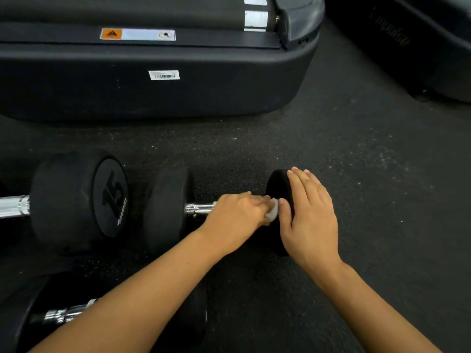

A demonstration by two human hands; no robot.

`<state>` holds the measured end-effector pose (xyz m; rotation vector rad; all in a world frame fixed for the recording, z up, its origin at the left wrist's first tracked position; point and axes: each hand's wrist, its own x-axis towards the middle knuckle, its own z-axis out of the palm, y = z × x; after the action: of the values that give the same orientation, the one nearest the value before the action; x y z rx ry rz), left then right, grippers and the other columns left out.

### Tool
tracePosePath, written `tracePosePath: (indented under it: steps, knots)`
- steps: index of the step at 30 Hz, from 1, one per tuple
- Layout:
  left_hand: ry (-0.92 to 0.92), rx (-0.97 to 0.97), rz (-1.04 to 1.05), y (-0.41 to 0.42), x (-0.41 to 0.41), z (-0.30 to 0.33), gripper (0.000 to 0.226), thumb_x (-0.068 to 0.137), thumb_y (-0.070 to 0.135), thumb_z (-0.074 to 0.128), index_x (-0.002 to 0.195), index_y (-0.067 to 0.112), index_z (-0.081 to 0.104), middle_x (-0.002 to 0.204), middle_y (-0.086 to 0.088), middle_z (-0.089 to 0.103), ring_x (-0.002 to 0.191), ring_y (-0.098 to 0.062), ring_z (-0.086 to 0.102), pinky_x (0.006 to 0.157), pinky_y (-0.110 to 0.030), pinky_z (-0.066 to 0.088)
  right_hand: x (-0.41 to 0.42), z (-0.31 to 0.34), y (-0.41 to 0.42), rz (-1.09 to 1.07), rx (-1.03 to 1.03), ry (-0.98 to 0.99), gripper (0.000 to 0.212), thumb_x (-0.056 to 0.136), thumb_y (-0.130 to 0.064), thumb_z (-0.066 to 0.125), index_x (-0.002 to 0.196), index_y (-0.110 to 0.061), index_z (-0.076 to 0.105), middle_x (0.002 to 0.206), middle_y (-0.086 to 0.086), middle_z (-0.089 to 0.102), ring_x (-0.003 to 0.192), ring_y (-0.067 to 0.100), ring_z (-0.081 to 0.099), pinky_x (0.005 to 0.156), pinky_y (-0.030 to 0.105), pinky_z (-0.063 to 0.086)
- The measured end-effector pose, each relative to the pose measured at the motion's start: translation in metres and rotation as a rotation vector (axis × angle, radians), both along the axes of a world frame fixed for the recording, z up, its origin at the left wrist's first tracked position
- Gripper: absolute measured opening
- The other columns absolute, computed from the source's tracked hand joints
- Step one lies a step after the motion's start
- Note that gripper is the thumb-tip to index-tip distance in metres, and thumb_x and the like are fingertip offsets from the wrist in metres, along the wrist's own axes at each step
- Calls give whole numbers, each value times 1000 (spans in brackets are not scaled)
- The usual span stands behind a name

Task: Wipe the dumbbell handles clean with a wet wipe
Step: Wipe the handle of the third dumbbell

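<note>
White wet wipe pinched in left hand, pressed on shiny handle of dumbbell lying on floor. Right hand flat, fingers together, on dumbbell's black end.

A single head-worn wide-angle view looks forward and steeply down, close over a speckled black rubber floor. Both forearms enter from the bottom edge. The black moulded treadmill base fills the top; straight lines bow near the borders.
</note>
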<state>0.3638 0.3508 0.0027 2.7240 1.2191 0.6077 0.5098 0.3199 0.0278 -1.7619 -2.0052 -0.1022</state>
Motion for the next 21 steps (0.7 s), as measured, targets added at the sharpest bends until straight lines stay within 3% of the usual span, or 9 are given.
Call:
tracePosePath:
  steps: [4,7,9,11,15,17,19,21]
  knots:
    - [-20,63,-34,-2,-9,-11,43,66,19,82,105,5,70,104,-10,70,92,-21,69,81,-36,55,2,0,1,8,-6,5,50,89,-27,38,131,-1,46,136,14,48,131,26,35,110,27,17]
    - [-15,43,-36,2,8,-7,25,74,14,75,96,4,71,91,-10,72,77,-26,70,69,-40,58,1,-1,1,-3,7,6,48,90,-25,39,130,1,48,135,15,50,129,27,38,110,30,19]
    - [22,-71,30,4,12,3,17,86,20,63,99,10,68,91,-8,71,79,-29,68,69,-40,55,1,0,2,-4,4,3,48,90,-25,38,130,0,47,134,14,50,129,27,38,110,29,18]
    - [82,-267,188,9,12,13,27,96,34,44,101,19,65,96,-7,68,89,-31,63,71,-37,48,0,1,2,-2,-5,2,49,89,-25,38,130,0,47,135,14,49,130,27,38,110,28,17]
    - [139,-477,237,17,16,23,33,98,36,36,95,19,64,95,-9,64,90,-29,60,69,-34,41,1,-1,0,5,7,-4,49,89,-25,38,129,0,47,134,15,50,129,29,39,109,29,17]
    - [135,-389,194,6,12,16,28,98,32,36,106,20,60,105,-6,64,98,-28,60,81,-38,46,2,-1,1,12,10,2,49,89,-25,38,129,1,48,134,16,50,128,30,40,109,31,19]
    - [89,-278,99,-7,6,7,31,96,23,42,124,17,53,120,-2,60,112,-22,56,102,-37,38,2,-1,1,12,16,4,48,89,-24,39,129,1,48,133,16,51,128,30,41,109,31,20]
    - [41,-277,54,-5,6,8,33,96,22,45,128,17,51,122,-1,60,113,-19,55,104,-35,36,2,-1,2,7,18,8,48,90,-24,39,129,1,48,133,16,51,128,30,40,109,31,20]
